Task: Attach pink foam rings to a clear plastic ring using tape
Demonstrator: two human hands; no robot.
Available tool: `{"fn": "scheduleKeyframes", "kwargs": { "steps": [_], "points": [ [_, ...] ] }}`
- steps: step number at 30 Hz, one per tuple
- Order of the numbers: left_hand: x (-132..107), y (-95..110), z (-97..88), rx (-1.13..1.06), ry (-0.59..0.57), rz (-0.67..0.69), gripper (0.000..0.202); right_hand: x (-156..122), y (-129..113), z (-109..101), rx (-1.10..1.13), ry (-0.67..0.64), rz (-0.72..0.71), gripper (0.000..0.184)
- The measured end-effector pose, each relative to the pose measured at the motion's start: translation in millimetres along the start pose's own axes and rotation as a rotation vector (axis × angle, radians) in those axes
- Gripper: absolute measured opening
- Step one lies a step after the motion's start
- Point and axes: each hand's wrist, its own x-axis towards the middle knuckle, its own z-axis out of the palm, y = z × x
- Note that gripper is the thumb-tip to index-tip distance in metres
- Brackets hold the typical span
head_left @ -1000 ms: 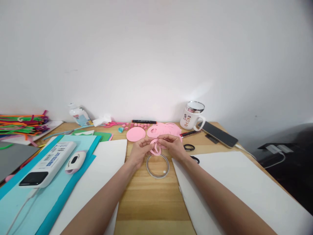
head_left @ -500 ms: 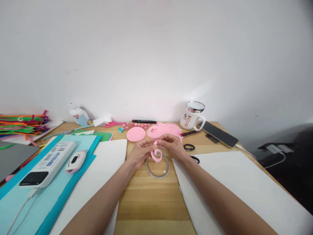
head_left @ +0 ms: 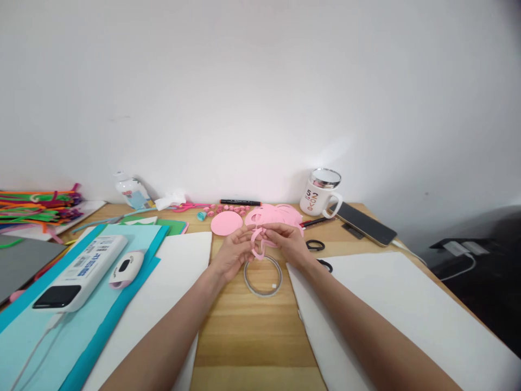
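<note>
Raised and turned narrower than half a second ago, a curled pink paper strip [head_left: 257, 253] stands near-upright at center frame, pinched by left hand [head_left: 233, 252] and right hand [head_left: 288, 243], neither clearly nearer.

Between my left hand [head_left: 234, 252] and my right hand [head_left: 288, 241] is a paper strip [head_left: 258, 256]. Just nearer me than both, a roll of tape [head_left: 262, 294] lies on the table [head_left: 252, 336]. Beyond my fingers sits a heap of paper cutouts [head_left: 290, 213], a paper disc [head_left: 227, 223] to its left and a marker [head_left: 240, 202] farther back. Past my right hand stands a mug [head_left: 315, 198], with a phone [head_left: 366, 225] to its right. Beside my right wrist are what seem to be scissors [head_left: 315, 245], partly hidden. Left of my left hand, a power bank [head_left: 81, 271] rests on paper sheets [head_left: 142, 239].
</note>
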Motion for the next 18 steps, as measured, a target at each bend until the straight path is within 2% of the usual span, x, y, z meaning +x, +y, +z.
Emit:
{"fn": "scheduleKeyframes", "kwargs": {
  "steps": [7, 13, 18],
  "points": [
    [-0.2, 0.1, 2.3, 0.035, 0.069, -0.042, 0.050, 1.9, 3.9, -2.9, 0.031, 0.010, 0.034, 0.025],
    [-1.4, 0.6, 4.9, 0.055, 0.076, -0.041, 0.040, 2.0, 4.7, -3.4, -0.023, 0.021, -0.010, 0.024],
    [-0.6, -1.0, 5.2, 0.052, 0.079, 0.017, 0.027, 1.0, 3.6, -2.4, -0.047, 0.043, 0.002, 0.022]
  ]
}}
